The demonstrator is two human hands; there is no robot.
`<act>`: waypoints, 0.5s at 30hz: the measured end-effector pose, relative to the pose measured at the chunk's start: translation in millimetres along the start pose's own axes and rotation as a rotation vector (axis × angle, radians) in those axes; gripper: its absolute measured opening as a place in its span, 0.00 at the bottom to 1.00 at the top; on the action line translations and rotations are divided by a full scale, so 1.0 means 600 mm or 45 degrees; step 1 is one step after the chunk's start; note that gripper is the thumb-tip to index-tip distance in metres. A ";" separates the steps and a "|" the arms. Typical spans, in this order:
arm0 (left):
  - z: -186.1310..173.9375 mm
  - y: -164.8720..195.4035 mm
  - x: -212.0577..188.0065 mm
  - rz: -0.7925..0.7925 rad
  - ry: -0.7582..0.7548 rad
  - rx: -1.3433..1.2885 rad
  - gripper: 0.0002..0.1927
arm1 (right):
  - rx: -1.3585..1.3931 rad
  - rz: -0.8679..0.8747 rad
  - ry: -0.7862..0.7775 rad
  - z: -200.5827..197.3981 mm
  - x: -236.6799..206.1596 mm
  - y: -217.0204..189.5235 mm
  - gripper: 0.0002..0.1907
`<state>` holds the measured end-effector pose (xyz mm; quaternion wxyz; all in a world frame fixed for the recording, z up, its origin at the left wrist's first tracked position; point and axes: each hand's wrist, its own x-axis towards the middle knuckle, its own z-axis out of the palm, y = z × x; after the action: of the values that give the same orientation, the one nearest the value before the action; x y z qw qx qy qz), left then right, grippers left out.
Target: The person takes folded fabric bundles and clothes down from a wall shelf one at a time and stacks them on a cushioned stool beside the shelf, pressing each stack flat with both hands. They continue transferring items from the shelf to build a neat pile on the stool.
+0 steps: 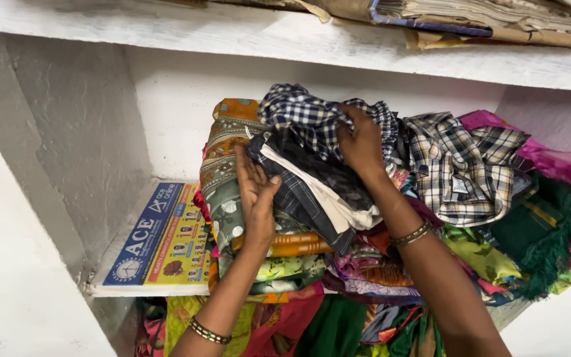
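My right hand [363, 142] grips a blue-and-white checked garment [302, 116] on top of a pile of folded clothes on a white shelf [166, 289]. My left hand [256, 192] is flat, fingers together, pressed against the left side of a dark folded garment [312, 192] and the patterned orange-green folded cloth [229, 158] below it. Both wrists wear gold-coloured bangles. A second checked shirt [460, 165], black, white and yellow, lies loosely to the right of my right hand.
Printed paper [160, 241] lines the shelf at the left. Pink cloth [563, 165] and green cloth [543, 231] are bunched at the right. More coloured clothes [312, 324] fill the shelf below. An upper shelf [299, 39] holds stacked papers [484, 13].
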<state>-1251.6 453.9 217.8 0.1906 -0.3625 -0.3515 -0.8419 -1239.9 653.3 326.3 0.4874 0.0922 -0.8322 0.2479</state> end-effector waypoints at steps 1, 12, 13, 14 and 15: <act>-0.001 0.000 0.000 0.006 -0.016 0.004 0.53 | -0.019 -0.005 -0.025 -0.002 -0.003 -0.005 0.20; 0.000 0.006 -0.003 0.014 -0.060 -0.070 0.53 | -0.185 -0.323 -0.494 -0.028 -0.045 -0.098 0.44; 0.000 0.006 -0.002 0.011 -0.056 -0.084 0.53 | -0.162 -0.277 -0.474 -0.031 -0.044 -0.100 0.40; -0.001 0.006 -0.002 0.006 -0.051 -0.096 0.53 | -0.166 -0.115 -0.511 -0.033 -0.042 -0.099 0.38; -0.001 0.007 -0.003 0.007 -0.048 -0.080 0.53 | -0.169 0.049 -0.548 -0.035 -0.038 -0.096 0.37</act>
<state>-1248.6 450.7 217.8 0.1747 -0.3851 -0.3274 -0.8450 -1189.4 612.3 334.1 0.2987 0.0949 -0.9331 0.1765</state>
